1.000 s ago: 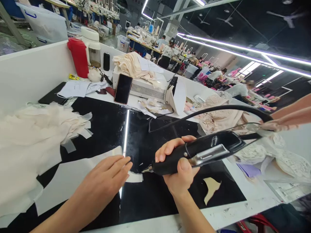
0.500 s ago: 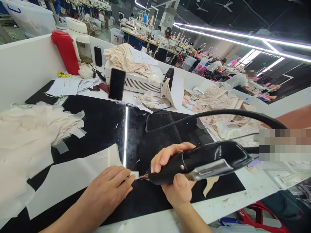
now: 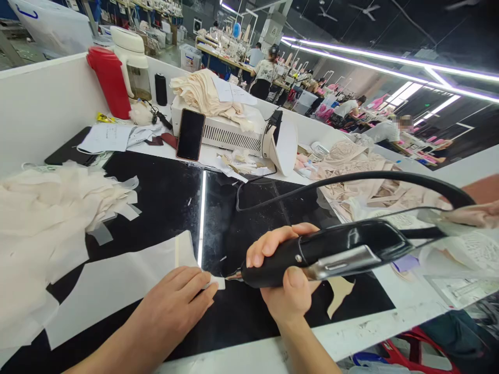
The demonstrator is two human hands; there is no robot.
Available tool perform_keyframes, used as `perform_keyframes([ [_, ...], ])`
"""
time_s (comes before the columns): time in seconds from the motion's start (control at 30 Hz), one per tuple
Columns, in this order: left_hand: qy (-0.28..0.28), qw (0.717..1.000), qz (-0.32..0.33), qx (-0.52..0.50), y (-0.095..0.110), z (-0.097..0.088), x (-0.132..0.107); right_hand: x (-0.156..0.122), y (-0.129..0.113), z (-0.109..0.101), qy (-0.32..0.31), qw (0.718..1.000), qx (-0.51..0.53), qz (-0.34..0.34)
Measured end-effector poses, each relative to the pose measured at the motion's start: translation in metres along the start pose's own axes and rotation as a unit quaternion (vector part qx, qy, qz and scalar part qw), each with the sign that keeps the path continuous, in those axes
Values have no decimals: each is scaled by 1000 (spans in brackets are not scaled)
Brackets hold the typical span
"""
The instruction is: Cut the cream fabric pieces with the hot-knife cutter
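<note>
My right hand (image 3: 286,278) is wrapped round a black corded hand tool (image 3: 331,252). Its metal tip (image 3: 233,277) touches the right edge of a small white piece (image 3: 216,282) on the black worktop (image 3: 163,197). My left hand (image 3: 171,306) lies flat with fingers together, pressing that piece and a long white sheet (image 3: 117,283) down. The tool's black cable (image 3: 351,179) arcs to the right.
A heap of cream fabric pieces (image 3: 42,218) lies at the left. At the back stand a white machine box (image 3: 230,135), a phone (image 3: 190,135) leaning on it, a red jug (image 3: 111,83) and papers. Lace pieces (image 3: 358,166) and another person's arm (image 3: 479,208) are at the right.
My left hand slid nearer and pressed onto the small white piece, and the tool's tip came up against that piece's edge. The camera view shifted slightly.
</note>
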State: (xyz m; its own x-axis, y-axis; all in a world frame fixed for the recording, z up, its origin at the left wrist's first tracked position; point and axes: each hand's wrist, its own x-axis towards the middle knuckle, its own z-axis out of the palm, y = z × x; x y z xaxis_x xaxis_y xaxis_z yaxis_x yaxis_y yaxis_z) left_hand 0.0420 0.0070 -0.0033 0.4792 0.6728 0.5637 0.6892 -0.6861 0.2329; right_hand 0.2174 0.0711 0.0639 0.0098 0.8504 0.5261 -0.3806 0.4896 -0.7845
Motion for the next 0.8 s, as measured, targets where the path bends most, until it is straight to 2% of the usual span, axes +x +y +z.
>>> perform_keyframes([
  [0.47,-8,1000,1,6,0,0,-4,-4,5,1,-20,1000,-13,-2],
  [0.8,-16,1000,-7,-12,0,1,-6,-10,-5,0,-13,1000,-16,18],
])
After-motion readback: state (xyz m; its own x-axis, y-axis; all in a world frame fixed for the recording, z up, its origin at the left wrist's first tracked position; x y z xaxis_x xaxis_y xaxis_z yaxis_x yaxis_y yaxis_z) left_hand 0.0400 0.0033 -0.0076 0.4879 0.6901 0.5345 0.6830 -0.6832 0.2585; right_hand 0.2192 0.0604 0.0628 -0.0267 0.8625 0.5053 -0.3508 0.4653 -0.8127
